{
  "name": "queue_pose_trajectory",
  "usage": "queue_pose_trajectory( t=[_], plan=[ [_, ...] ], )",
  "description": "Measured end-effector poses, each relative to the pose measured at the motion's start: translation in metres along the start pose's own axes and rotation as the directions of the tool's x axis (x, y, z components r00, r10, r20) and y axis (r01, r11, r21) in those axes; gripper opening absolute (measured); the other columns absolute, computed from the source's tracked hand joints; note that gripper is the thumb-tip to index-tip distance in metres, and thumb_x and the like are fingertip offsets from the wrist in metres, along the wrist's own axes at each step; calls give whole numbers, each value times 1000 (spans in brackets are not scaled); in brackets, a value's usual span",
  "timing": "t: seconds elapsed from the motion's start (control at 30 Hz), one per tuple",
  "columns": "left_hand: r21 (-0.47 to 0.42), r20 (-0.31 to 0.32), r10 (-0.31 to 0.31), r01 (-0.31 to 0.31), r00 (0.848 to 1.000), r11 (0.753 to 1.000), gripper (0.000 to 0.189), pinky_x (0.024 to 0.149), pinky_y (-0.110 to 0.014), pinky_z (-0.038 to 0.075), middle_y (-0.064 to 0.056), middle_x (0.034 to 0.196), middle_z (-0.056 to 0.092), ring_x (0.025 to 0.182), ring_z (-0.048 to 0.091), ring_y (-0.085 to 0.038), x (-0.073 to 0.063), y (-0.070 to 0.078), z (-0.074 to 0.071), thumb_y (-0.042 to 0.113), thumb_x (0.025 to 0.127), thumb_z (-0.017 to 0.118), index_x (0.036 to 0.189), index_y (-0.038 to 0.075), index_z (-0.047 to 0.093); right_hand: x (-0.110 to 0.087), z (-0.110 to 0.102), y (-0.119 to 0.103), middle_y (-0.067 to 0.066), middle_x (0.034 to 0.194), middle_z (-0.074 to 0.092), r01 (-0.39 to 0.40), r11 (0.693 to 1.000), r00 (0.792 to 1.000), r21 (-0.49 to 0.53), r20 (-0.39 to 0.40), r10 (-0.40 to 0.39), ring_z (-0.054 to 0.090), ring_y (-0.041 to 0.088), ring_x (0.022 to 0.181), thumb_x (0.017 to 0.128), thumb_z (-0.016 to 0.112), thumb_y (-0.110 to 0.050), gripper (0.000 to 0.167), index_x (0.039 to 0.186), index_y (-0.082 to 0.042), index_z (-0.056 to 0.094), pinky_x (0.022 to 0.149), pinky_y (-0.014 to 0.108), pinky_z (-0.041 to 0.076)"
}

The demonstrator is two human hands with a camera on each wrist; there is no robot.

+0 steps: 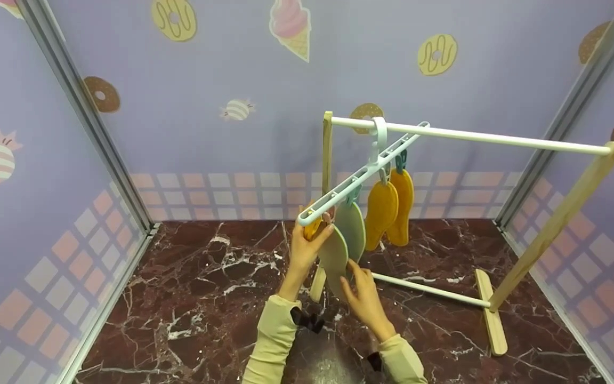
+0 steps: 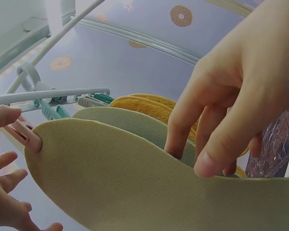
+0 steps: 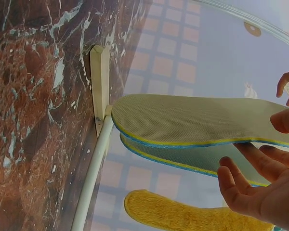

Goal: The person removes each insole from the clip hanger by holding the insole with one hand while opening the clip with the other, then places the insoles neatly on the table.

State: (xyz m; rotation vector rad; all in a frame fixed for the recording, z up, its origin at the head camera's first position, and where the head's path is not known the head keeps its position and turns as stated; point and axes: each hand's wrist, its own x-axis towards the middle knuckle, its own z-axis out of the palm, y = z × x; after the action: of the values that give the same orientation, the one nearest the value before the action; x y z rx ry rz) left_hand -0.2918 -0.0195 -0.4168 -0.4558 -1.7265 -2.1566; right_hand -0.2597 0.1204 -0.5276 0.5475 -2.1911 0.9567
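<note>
A pale grey-green insole with a yellow and blue edge hangs by a pink clip at the near end of a light blue clip hanger. My right hand pinches its side edge, thumb on the near face and fingers behind. My left hand is up at the hanger's near end, fingers spread beside the pink clip and a yellow clip. A matching insole hangs just behind from a teal clip. Farther along hang two fuzzy mustard-yellow insoles.
The hanger hooks over the white top rail of a wooden-legged rack. A lower white bar and wooden foot stand to the right on the dark red marbled surface. Patterned purple walls enclose the space.
</note>
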Motion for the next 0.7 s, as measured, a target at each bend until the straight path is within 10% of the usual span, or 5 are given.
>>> queue_pose_trajectory(
  t=[0.33,0.7],
  plan=[
    [2,-7,28,-28,1000,1000,61,104,-32,34,-25,136,38,116,49,-25,2,0,1,-3,78,63,131,-9,35,1,1,0,14,100,65,-3,1000,1000,-8,-1,3,53,26,85,82,61,-6,37,117,2,51,69,35,45],
    [-12,4,102,-102,995,995,34,91,-24,44,-9,92,63,88,57,-4,3,4,5,-4,77,64,108,-12,53,0,2,-2,10,94,63,-33,999,999,-11,24,33,52,22,86,84,59,-8,37,119,0,50,68,33,45]
  ],
)
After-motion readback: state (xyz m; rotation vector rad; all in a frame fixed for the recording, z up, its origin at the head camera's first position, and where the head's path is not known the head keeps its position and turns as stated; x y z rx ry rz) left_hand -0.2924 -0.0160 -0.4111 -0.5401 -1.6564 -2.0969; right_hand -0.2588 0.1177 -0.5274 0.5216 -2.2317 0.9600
